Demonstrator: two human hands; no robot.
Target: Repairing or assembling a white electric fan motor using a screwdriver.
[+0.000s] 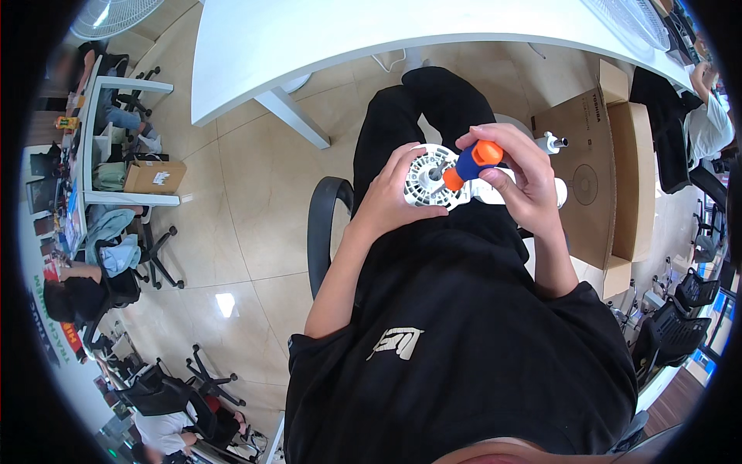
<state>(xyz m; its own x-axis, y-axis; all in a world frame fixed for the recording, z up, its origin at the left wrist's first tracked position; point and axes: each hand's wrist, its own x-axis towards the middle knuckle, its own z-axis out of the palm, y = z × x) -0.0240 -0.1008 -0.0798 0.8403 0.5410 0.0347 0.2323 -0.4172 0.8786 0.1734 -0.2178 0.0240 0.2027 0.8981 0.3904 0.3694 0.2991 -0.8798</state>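
Note:
Over my lap, my left hand [380,203] is closed round the rim of a white, round, slotted fan motor housing [418,188] with a metal shaft at its centre. In my right hand [525,172] is a screwdriver [473,160] with an orange and blue handle, tilted down toward the housing's face. Where its tip meets the housing is hard to make out. A white body [485,193] extends from the housing to the right, under my right hand. Beyond my right fingers, a white tube with a metal end [551,144] shows.
A white table [371,22] stands ahead of my knees. To my right is a large open cardboard box [576,178]; a dark chair armrest [328,213] curves at my left. Fans stand at both upper corners. Other people sit at desks on both sides.

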